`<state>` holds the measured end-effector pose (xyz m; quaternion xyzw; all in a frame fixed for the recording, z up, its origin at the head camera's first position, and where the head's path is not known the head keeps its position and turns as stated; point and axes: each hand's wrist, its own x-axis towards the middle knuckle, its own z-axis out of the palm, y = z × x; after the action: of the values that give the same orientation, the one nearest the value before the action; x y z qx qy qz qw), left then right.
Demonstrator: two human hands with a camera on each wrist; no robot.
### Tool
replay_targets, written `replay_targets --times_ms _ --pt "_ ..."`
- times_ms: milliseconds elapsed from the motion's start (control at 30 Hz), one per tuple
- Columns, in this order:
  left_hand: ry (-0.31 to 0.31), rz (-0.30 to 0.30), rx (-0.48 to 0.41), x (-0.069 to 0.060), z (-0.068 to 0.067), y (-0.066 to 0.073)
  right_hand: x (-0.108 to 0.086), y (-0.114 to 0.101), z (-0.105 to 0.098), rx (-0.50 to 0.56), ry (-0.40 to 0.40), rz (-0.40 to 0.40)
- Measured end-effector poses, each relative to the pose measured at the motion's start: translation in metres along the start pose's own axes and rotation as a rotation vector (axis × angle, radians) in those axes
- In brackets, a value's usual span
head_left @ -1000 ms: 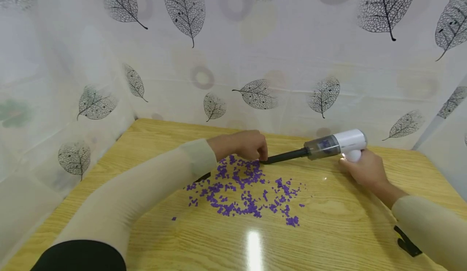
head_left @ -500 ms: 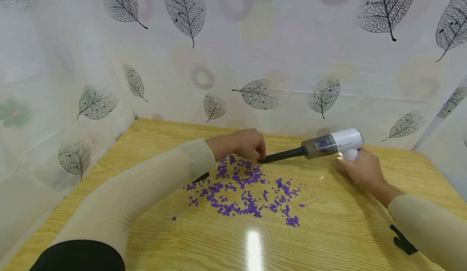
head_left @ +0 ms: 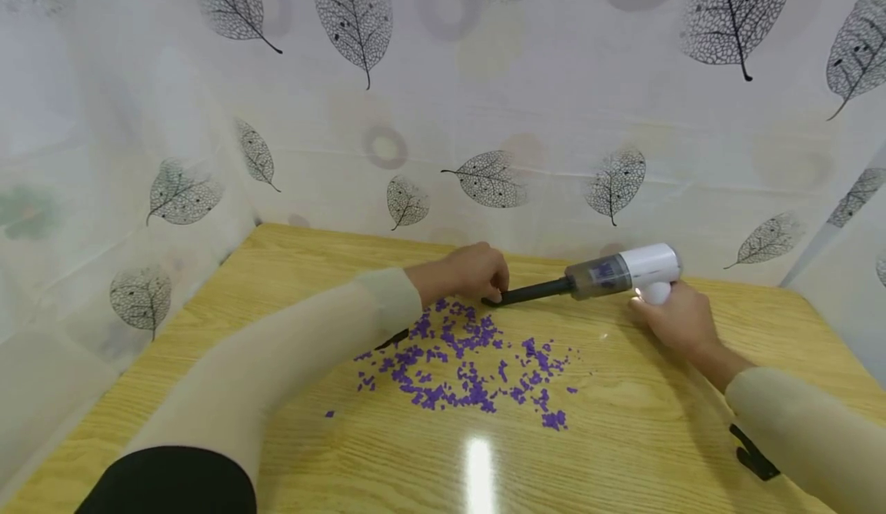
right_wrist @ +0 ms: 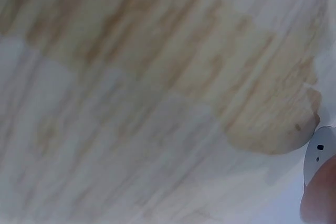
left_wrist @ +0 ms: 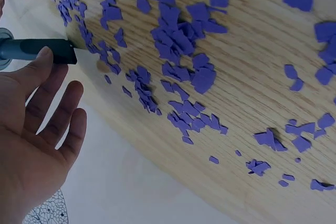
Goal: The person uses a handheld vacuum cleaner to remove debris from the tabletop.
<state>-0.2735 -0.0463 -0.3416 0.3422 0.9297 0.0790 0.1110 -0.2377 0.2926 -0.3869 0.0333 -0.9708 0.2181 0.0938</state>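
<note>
My right hand [head_left: 678, 318] grips the white handle of a handheld vacuum cleaner [head_left: 651, 264] at the right back of the table. Its clear dust cup [head_left: 599, 277] points left and ends in a long black nozzle [head_left: 536, 292]. With thumb and index finger my left hand [head_left: 477, 272] pinches the nozzle's tip; in the left wrist view the other fingers lie loosely bent below the nozzle tip [left_wrist: 64, 51]. Purple paper scraps [head_left: 477, 395] lie scattered in front of the nozzle. The right wrist view catches only part of a finger [right_wrist: 320, 195] beside a white part of the vacuum [right_wrist: 319, 150].
The wood-grain table [head_left: 623, 452] has a curtain with leaf prints [head_left: 540, 98] behind it and along its left side. A single scrap [head_left: 329, 414] lies apart to the left. Dark pieces of wrist gear [head_left: 754, 452] show beneath the sleeves.
The vacuum and my right hand have shifted a little to the left. My left hand stays at the nozzle tip, turning slightly. The scraps look the same.
</note>
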Motion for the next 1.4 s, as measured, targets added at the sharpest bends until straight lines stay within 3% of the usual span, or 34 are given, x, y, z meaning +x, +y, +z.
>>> replay_targets --times_ms 167,467,800,1033,1400 --pt "-0.031 -0.031 -0.015 0.003 0.000 -0.002 0.000 -0.004 0.000 0.004 0.009 0.001" --pt "-0.083 -0.001 0.066 0.003 0.000 -0.006 0.002 -0.005 0.005 0.020 0.021 -0.001" --pt "-0.085 0.020 0.052 0.000 -0.001 -0.015 0.004 -0.012 0.008 0.014 0.022 -0.004" --pt "-0.093 -0.011 0.024 -0.003 -0.003 -0.019 0.005 -0.017 0.009 0.035 0.001 -0.002" --pt "-0.084 0.003 0.059 -0.006 -0.005 -0.024 0.005 -0.025 0.011 0.044 -0.007 0.001"
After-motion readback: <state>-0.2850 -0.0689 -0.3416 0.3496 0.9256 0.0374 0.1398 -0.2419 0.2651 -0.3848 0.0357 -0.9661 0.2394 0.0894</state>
